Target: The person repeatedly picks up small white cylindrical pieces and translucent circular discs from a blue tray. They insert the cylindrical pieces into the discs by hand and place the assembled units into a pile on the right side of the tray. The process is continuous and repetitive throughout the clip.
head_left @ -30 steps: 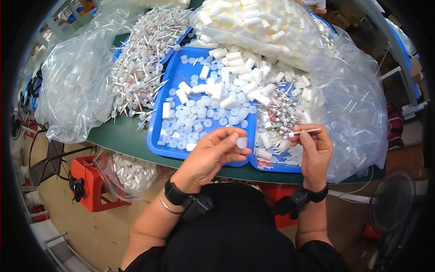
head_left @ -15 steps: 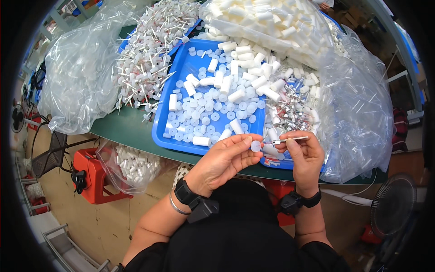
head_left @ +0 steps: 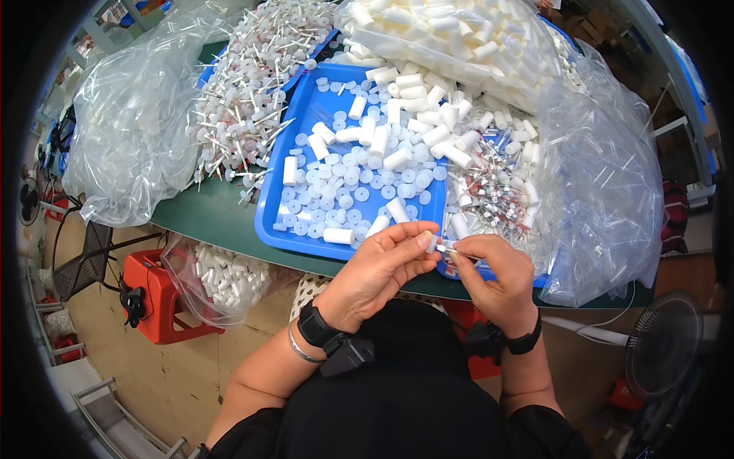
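Observation:
My left hand (head_left: 386,264) pinches a small translucent plastic disc (head_left: 433,244) between thumb and forefinger, just beyond the tray's front edge. Up against the disc is the end of a thin rod-like part (head_left: 451,251), gripped in the fingertips of my right hand (head_left: 493,275); whether it sits in the disc's centre hole I cannot tell. Behind my hands, a blue tray (head_left: 269,218) holds many loose translucent discs (head_left: 329,191) and white cylinders (head_left: 397,158). Right of it lies a heap of thin metal-and-red rod parts (head_left: 497,187) among more white cylinders.
Discs with rods through them (head_left: 245,99) are heaped at the back left. A clear bag of white cylinders (head_left: 459,38) rests at the back. Crumpled plastic bags (head_left: 604,176) flank the green table (head_left: 206,218). Below are a red stool (head_left: 157,294) and a fan (head_left: 664,348).
My right hand has moved left and turned, bringing the rod's end to the disc. The disc has turned from face-on to nearly edge-on in my left fingers.

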The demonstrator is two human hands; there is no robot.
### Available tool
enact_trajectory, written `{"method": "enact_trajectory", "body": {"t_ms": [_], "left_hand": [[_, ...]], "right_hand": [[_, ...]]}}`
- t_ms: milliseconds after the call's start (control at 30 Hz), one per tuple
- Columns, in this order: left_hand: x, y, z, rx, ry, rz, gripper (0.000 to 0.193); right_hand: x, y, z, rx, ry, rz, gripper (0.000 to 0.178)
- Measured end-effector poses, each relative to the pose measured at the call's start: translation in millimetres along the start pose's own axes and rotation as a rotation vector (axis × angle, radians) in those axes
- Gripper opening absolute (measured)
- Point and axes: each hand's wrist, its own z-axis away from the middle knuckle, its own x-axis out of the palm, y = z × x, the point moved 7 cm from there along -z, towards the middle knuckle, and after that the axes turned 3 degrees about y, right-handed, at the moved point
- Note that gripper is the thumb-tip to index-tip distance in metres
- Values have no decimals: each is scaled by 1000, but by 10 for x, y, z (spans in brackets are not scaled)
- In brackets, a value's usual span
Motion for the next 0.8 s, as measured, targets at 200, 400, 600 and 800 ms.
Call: {"method": "enact_trajectory", "body": {"t_ms": [200, 400, 600, 800], "left_hand": [[-14, -40, 5, 0, 35, 50, 32], [-22, -130, -19, 17, -65, 12, 33], [-8, -187, -38, -33, -16, -2, 35], [39, -137, -51, 18, -17, -39, 35]], "right_hand": [[62, -45, 13, -152, -27, 243, 18], [266, 321, 244, 613, -20, -374, 6], [174, 88, 146, 47, 25, 123, 8], [171, 323, 256, 532, -58, -312, 15]]}}
